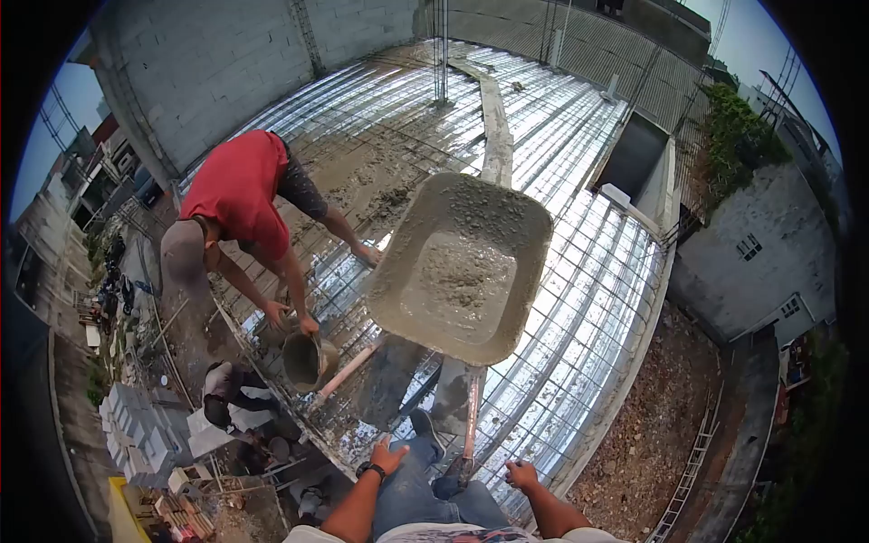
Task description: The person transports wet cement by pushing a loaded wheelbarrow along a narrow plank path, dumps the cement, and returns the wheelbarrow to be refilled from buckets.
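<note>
A wheelbarrow (534, 299) caked in wet grey concrete stands in front of me, with a shallow layer of concrete mix (466, 276) in its tray. Its two handles point back toward me; the right handle (472, 407) ends near my shoes. My left hand (389, 455), below a dark wristwatch, hovers over my left thigh with fingers apart and nothing in them. Beside my right knee, my right hand (520, 474) hangs loosely curled, holding nothing visible. Neither hand touches the wheelbarrow.
A co-worker in a red shirt (237, 185) bends at the left, hands on a bucket (301, 360). Rebar mesh covers the shiny metal decking (579, 299); a plank (496, 127) runs behind the wheelbarrow. The slab edge drops off at left and right. Another person (222, 398) is below.
</note>
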The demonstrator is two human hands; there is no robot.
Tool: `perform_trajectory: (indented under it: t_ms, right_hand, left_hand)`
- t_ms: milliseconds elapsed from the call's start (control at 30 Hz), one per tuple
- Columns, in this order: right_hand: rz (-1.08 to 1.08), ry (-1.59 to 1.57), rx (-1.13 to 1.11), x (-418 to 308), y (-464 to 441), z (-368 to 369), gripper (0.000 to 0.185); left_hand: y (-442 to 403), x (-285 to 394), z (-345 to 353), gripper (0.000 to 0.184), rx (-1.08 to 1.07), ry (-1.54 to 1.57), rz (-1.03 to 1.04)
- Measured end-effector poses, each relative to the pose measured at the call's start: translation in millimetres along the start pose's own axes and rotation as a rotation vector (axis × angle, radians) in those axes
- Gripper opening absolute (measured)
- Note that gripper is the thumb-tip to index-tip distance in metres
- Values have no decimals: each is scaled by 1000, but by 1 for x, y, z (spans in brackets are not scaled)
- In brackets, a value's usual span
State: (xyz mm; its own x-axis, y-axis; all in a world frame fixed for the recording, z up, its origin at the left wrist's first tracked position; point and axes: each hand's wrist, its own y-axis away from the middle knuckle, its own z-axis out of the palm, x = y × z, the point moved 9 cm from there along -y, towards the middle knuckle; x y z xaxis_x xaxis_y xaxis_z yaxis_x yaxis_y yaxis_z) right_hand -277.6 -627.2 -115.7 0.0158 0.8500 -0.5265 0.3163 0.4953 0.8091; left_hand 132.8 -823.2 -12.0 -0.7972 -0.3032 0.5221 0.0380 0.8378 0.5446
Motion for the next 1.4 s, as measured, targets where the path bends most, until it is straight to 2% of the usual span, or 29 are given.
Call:
perform_trajectory:
  t_ms: [100, 200, 333, 433, 500, 533, 633, 667, 733, 800, 833, 867, 967, 1000, 1100, 1133, 1233, 1267, 1367, 1400]
  right_hand:
    - [151, 118, -56, 59, -12, -15, 37]
    - [202, 335, -56, 88, -19, -14, 37]
    - [202, 172, -46, 38, 16, 20, 41]
    - [204, 144, -153, -5, 25, 67, 41]
    - [41, 443, -210, -25, -13, 95, 41]
    - [-11, 398, -192, -50, -7, 102, 44]
    - [-77, 80, -234, -161, 19, 128, 51]
    - [-146, 134, -179, -214, 40, 124, 53]
    - [-219, 112, -250, -299, 59, 123, 47]
    - [-351, 137, -163, -384, 55, 107, 49]
    - [-457, 116, -86, -441, 83, 99, 51]
    - [-527, 111, -70, -488, 99, 92, 51]
    - [-819, 97, -43, -621, 175, 81, 60]
    - [-891, 147, -3, -659, 204, 81, 62]
    - [-1090, 240, -49, -747, 247, 87, 70]
    - [-1134, 311, 12, -771, 255, 83, 69]
    - [-1129, 307, 11, -829, 261, 78, 74]
    - [-1103, 374, 41, -842, 268, 76, 74]
    - [-1055, 537, 197, -883, 290, 66, 74]
    - [-1116, 600, 242, -907, 278, 54, 74]
  left_hand:
    - [22, -35, -8, 94, 32, 51, -125]
    - [36, -73, -27, 90, 12, 130, -220]
    - [41, -88, -67, 84, 17, 77, -238]
    - [45, -130, -87, 77, 71, 128, -266]
    - [47, -147, -100, 75, 108, 242, -247]
    - [38, -178, -94, 72, 98, 254, -257]
    - [57, -184, -119, 69, 55, 257, -321]
    - [57, -192, -125, 69, 19, 214, -350]
    - [54, -206, -133, 67, -59, 125, -404]
    - [54, -207, -152, 65, -17, 194, -402]
    - [57, -206, -158, 64, 5, 233, -403]
    - [55, -222, -158, 60, 59, 234, -478]
    - [39, -245, -155, 64, 113, 247, -370]
    - [32, -261, -139, 67, 63, 253, -384]
    - [36, -260, -132, 77, 32, 299, -414]
    - [60, -236, -153, 79, 115, 360, -458]
    - [69, -233, -148, 76, 175, 428, -438]
    - [75, -235, -143, 74, 233, 464, -476]
    - [112, -204, -154, 72, 229, 536, -482]
    - [111, -218, -136, 68, 375, 529, -492]
